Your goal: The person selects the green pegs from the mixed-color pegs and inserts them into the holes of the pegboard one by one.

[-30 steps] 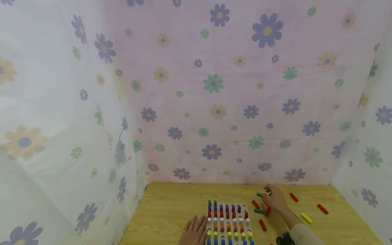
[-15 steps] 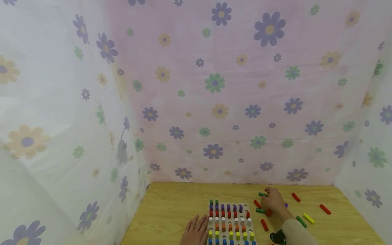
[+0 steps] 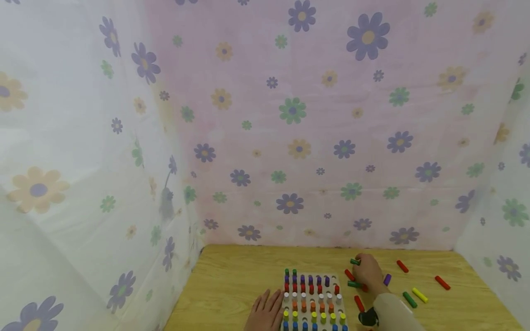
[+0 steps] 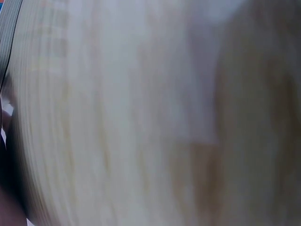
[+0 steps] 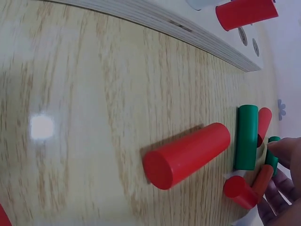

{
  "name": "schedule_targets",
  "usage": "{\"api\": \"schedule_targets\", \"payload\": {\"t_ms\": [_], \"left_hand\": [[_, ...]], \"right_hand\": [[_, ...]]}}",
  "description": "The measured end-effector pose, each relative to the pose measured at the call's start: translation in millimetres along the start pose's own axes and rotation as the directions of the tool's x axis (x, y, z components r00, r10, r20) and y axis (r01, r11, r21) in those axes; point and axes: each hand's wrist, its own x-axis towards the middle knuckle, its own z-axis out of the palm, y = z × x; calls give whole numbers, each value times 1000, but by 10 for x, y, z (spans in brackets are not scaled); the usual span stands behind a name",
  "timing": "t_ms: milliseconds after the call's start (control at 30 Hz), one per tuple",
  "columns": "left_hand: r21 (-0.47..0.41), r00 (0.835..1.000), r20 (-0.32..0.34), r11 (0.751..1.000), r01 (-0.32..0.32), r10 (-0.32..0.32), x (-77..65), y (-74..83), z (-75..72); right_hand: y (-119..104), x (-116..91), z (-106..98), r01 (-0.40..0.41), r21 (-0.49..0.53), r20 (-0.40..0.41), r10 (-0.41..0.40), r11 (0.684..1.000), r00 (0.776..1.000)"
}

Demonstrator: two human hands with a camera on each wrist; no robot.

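Observation:
My right hand (image 3: 369,272) is at the loose pegs right of the board, its thumb and fingers pinching a green peg (image 3: 354,261). In the right wrist view the same green peg (image 5: 272,157) shows between thumb and fingers, with an orange peg (image 5: 262,181) under the fingers. Close by lie another green peg (image 5: 246,136) and several red pegs, one red peg (image 5: 188,154) nearest that camera. My left hand (image 3: 265,311) rests with straight, spread fingers at the left edge of the wooden pegboard (image 3: 299,309). The left wrist view is blurred wood.
The pegboard holds rows of green, purple, red, white, orange, yellow and blue pegs, with some bare holes. Farther right on the table (image 3: 232,276) lie a purple peg (image 3: 387,279), a green peg (image 3: 410,299), a yellow peg (image 3: 420,295) and a red peg (image 3: 442,282). Flowered sheets surround the table.
My right hand's fingers have closed on the far green peg. Its forearm shifted left, uncovering a purple peg and a green peg. The left hand stays by the board.

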Motion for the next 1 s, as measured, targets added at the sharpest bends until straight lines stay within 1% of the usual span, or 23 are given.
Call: {"api": "schedule_targets", "payload": {"t_ms": [267,500,633,833,1000], "left_hand": [[-6,1000,4,1000,-5,5,16,-19,-23],[-1,1000,4,1000,-4,4,33,-26,-23],[4,1000,8,1000,1,-1,35,-26,-18],[-12,999,29,1000,21,-20,21,-15,9],[-4,999,29,1000,24,-24,19,-13,39]], "right_hand": [[-52,-4,0,-14,-5,-26,14,1000,1000],[-52,22,5,-34,-10,-16,34,999,999],[-20,56,38,-37,-33,-12,37,999,999],[21,70,72,-13,-64,-15,13,998,1000],[31,34,54,39,-58,-36,-42,998,998]]}}
